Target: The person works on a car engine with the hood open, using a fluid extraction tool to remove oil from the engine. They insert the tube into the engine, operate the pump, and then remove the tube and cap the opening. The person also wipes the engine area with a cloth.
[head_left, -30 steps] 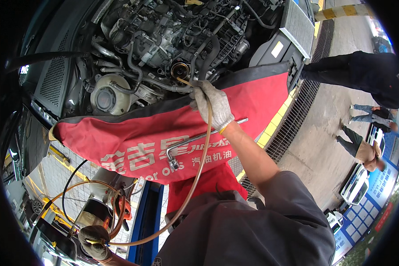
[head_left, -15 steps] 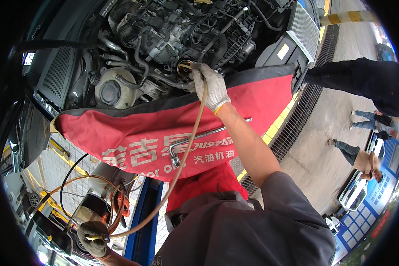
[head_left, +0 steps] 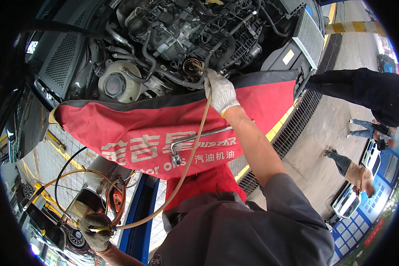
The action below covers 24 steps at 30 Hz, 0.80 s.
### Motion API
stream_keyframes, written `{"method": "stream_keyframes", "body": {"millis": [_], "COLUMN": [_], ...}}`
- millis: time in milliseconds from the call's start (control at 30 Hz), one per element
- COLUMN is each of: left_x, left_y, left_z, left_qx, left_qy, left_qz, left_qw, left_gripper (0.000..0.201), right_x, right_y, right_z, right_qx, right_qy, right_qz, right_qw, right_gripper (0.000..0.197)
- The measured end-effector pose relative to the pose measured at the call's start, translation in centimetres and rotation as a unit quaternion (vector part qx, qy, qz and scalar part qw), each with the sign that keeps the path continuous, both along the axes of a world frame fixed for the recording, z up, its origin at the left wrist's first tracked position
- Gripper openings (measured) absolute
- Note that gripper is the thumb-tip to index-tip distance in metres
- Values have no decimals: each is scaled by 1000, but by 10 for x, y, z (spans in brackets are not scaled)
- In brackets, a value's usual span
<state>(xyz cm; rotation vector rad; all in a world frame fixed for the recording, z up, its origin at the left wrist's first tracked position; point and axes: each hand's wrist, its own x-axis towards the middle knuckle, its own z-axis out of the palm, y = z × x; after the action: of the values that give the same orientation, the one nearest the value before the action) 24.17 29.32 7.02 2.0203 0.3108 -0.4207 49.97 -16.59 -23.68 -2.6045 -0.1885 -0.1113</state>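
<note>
My right hand (head_left: pixel 221 94), in a whitish knit glove, is closed on a thin amber hose (head_left: pixel 188 166) just beside a round opening (head_left: pixel 192 67) in the engine. The hose's end reaches into that opening; how deep is hidden. From my right hand the hose sags down to my left hand (head_left: pixel 95 231) at lower left. That hand wears a dirty grey glove and is wrapped round the hose near a small yellow and blue piece. Under the hose, an L-shaped socket wrench (head_left: pixel 201 137) lies on a red fender cover (head_left: pixel 88 126); my right forearm passes over its far end.
The engine (head_left: pixel 177 37) and a pale round-capped reservoir (head_left: pixel 119 82) fill the open bay. A cylindrical tank (head_left: pixel 86 199) with looped hoses stands at lower left, by a blue post (head_left: pixel 139 217). Several people stand at right, one in dark clothes (head_left: pixel 363 91) nearest the car.
My right hand has drawn slightly away from the round opening, so more of its rim and the hose inside shows. My left hand keeps its hold. The whole view has shifted a little.
</note>
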Motion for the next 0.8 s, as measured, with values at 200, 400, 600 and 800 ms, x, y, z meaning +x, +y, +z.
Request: {"method": "stream_keyframes", "body": {"millis": [200,400,600,800], "left_x": [-1,8,-9,-20], "left_y": [-7,-25,-1,33], "left_z": [5,-2,8,-6], "left_qx": [18,-57,11,41], "left_qy": [24,-74,-33,-75], "left_qz": [35,87,109,101], "left_qw": [999,992,993,991], "left_gripper": [70,62,57,55], "right_x": [-13,-20,-24,-19], "right_y": [4,12,23,34], "right_z": [-2,2,3,5], "right_qx": [-64,-57,-67,-64], "right_qy": [50,46,71,90], "right_qz": [-24,-43,-76,-101], "right_qw": [996,996,992,989], "right_gripper": [26,24,20,15]}}
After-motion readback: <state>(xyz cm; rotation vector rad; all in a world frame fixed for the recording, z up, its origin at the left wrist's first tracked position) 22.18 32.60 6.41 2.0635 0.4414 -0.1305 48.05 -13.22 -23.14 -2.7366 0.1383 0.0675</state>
